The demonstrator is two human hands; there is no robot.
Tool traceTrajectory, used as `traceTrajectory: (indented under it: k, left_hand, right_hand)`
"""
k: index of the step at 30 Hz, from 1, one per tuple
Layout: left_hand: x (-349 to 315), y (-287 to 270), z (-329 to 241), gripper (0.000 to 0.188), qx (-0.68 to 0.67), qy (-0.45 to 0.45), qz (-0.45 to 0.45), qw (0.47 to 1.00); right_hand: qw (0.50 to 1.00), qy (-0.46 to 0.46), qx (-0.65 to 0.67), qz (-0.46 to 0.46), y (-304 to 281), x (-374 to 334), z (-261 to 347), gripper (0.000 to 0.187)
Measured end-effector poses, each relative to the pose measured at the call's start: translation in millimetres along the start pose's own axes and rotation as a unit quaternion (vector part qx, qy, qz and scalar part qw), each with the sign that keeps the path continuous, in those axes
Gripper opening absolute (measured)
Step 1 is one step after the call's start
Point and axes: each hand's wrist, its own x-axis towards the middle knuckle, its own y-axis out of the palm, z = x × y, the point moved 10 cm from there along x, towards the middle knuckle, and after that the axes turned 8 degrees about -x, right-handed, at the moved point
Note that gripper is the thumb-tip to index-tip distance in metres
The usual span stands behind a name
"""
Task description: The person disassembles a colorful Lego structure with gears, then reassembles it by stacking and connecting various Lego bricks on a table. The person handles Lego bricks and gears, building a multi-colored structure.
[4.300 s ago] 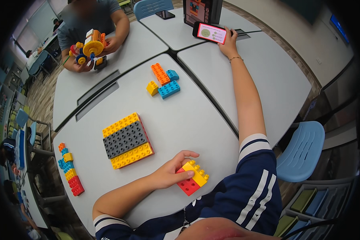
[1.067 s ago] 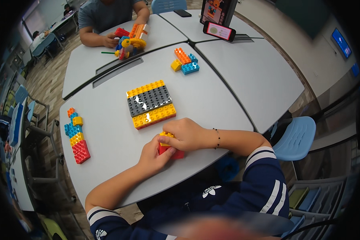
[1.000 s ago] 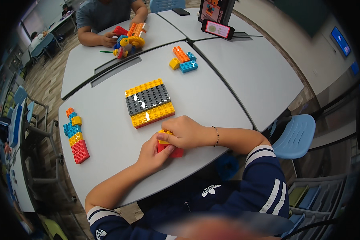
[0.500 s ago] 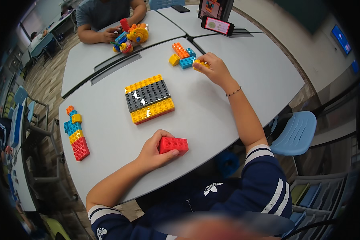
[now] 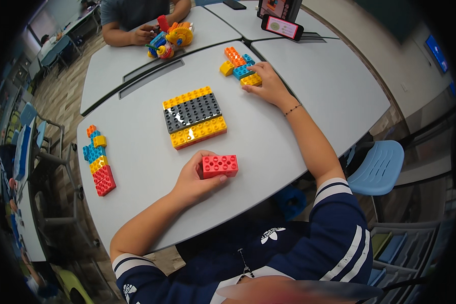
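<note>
My left hand (image 5: 195, 175) is closed around a red toy brick (image 5: 220, 164), its studs turned up, near the table's front edge. At the far side, my right hand (image 5: 271, 86) grips a yellow brick (image 5: 250, 80) between thumb and fingers. That yellow brick sits against a small group made of a blue brick (image 5: 242, 72), an orange brick (image 5: 234, 55) and another yellow brick (image 5: 226, 68). Between my hands lies a block platform, with grey bricks (image 5: 192, 112) in the middle and yellow rows (image 5: 199, 130) along both sides, over a red layer.
At the left lies a figure of red, yellow, blue and orange bricks (image 5: 97, 159). Across the table (image 5: 137, 213), another person's hand (image 5: 144, 34) touches a colourful model with a yellow gear (image 5: 180, 35). A phone (image 5: 282, 27) leans at the back; a blue chair (image 5: 377, 167) stands right.
My right hand has set the yellow brick against the blue one, and its fingers have spread a little. My left hand has tilted the red brick so more studs show. The view has shifted slightly.
</note>
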Motion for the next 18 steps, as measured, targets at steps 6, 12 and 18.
traceTrajectory:
  k: [6, 12, 18]
  left_hand:
    - [0.6, -3.3, -10.0, 0.051, -0.018, 0.054, 0.001, 0.998]
    - [1.4, -5.9, -11.4, 0.044, -0.053, 0.092, -0.023, 0.994]
    - [3.3, -9.4, -0.7, 0.039, 0.013, 0.085, -0.025, 0.996]
  right_hand:
    - [0.994, -0.033, 0.074, -0.067, -32.3, -0.5, 44.8, 0.037]
    - [0.944, -0.077, 0.256, 0.195, -13.2, -54.8, 164.1, 0.039]
    - [0.933, -0.073, 0.256, 0.244, -2.2, -75.8, 191.5, 0.039]
